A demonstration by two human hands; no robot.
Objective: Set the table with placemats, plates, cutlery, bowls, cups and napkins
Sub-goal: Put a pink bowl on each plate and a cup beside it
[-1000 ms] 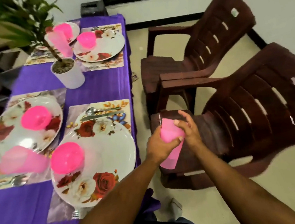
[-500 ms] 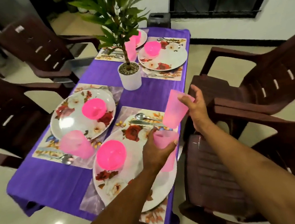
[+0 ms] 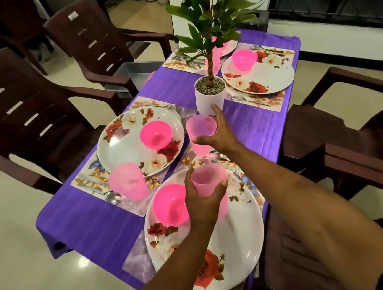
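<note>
My left hand (image 3: 204, 203) grips a pink cup (image 3: 210, 182) above the nearest floral plate (image 3: 239, 234), beside that plate's pink bowl (image 3: 170, 205). My right hand (image 3: 220, 134) holds a second pink cup (image 3: 202, 129) low over the purple tablecloth (image 3: 255, 125), just in front of the white plant pot (image 3: 209, 97). A third cup (image 3: 128, 182) stands on the left placemat (image 3: 89, 182) next to another floral plate (image 3: 123, 143) with a bowl (image 3: 156, 134). Far right is a plate (image 3: 271, 78) with a bowl (image 3: 244, 59). Cutlery (image 3: 220, 157) lies partly under my right wrist.
Dark brown plastic chairs stand on the left (image 3: 22, 111), back left (image 3: 95, 43) and right (image 3: 364, 139) of the table. The potted plant (image 3: 209, 18) rises over the table's middle and hides part of the farthest setting (image 3: 229, 45). Pale tiled floor (image 3: 21, 271) surrounds the table.
Both hands have come over the table, each with one cup. My right hand carried its cup forward and down towards the plant pot; my left hand stayed over the near plate.
</note>
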